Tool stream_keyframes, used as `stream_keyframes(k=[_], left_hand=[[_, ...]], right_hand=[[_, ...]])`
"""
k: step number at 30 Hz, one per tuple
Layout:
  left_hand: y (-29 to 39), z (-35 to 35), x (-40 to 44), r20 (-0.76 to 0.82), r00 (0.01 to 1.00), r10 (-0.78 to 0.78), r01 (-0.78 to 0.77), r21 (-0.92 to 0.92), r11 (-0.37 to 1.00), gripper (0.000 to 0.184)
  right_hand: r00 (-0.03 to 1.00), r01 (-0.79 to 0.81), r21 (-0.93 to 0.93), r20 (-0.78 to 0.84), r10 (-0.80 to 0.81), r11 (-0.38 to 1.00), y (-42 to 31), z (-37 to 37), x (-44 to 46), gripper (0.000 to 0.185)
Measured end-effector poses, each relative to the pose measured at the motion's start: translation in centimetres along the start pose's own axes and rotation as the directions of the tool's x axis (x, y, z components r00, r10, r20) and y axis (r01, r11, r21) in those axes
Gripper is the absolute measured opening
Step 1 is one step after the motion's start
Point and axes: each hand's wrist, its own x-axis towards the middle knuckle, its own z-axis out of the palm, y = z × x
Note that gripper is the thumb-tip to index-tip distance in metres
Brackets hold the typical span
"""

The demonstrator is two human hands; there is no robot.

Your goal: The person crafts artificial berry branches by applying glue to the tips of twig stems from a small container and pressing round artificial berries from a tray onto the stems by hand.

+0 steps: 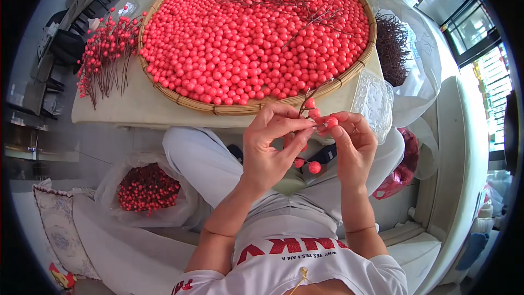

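Fingers (287, 124) pinching closely, our left hand (266, 145) is holding the sprig (310, 104); our right hand (355, 147), nearly closed too, is gripping a berry (331, 122) just to its right. Lengthwise, the sprig is slanting from the tray's (218, 110) near edge down between our hands.

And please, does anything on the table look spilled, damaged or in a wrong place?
Nothing looks clearly spilled or damaged. Only the bare brown twigs lie crisscrossed on top of the red artificial berries in the round woven tray, breaking up the even red surface, though perhaps placed there deliberately.
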Motion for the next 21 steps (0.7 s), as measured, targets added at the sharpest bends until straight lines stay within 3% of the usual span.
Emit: stream_keyframes(k=[10, 14, 21], left_hand=[[-0.5, 0.5, 0.1, 0.017, 0.999, 0.037, -0.036, -0.032, 0.999, 0.015], [-0.9, 0.7, 0.3, 0.019, 0.997, 0.074, -0.074, -0.014, 0.997, 0.014], [-1.3, 1.0, 0.3, -0.007, 1.000, 0.021, -0.021, -0.048, 0.999, 0.013]], right_hand=[[0.996, 0.070, -0.116, -0.050, -0.076, 0.991, -0.3, 0.8, -0.3, 0.020], [0.996, 0.075, -0.263, -0.029, -0.086, 0.962, -0.3, 0.3, -0.5, 0.017], [0.993, 0.088, -0.362, -0.046, -0.112, 0.928, -0.2, 0.5, -0.4, 0.015]])
